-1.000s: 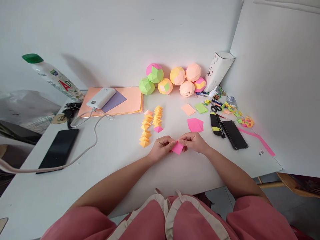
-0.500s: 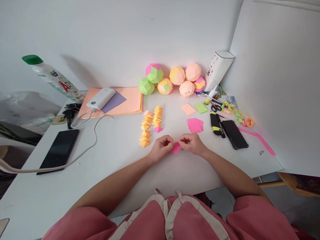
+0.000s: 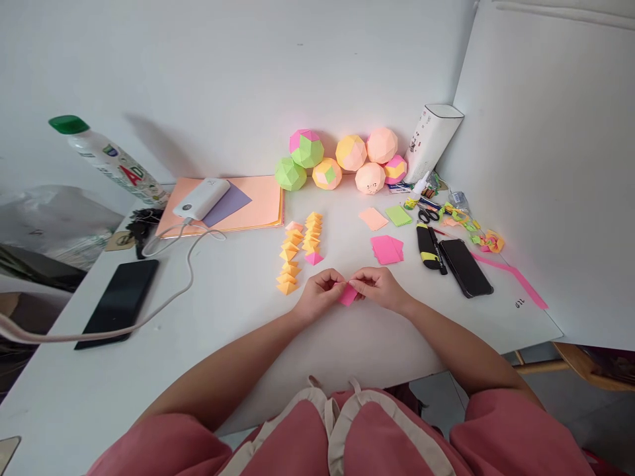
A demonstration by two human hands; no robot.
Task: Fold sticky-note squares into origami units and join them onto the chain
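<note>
A small pink paper piece (image 3: 348, 295) is pinched between my two hands just above the table. My left hand (image 3: 321, 291) grips its left side with thumb and fingers, and my right hand (image 3: 379, 288) grips its upper right edge. Both hands are closed on it, their fingertips nearly touching. Beyond my left hand lie two rows of folded orange paper pieces (image 3: 289, 268), one row ending in a folded pink piece (image 3: 314, 258). Pink sheets (image 3: 387, 250) lie beyond my right hand, with peach sheets (image 3: 373, 219) and green sheets (image 3: 398, 215) behind them.
Faceted paper balls (image 3: 351, 153) stand along the wall. To the right are a glue bottle (image 3: 415, 193), scissors (image 3: 428, 215), a cutter (image 3: 427, 247) and a phone (image 3: 466, 268). On the left are a dark tablet (image 3: 119, 301), a power bank (image 3: 202, 198) with cable, and a spray bottle (image 3: 114, 158).
My right hand's fingers have shifted slightly left along the top of the pink paper, closer to my left fingertips. The view has tilted very slightly.
</note>
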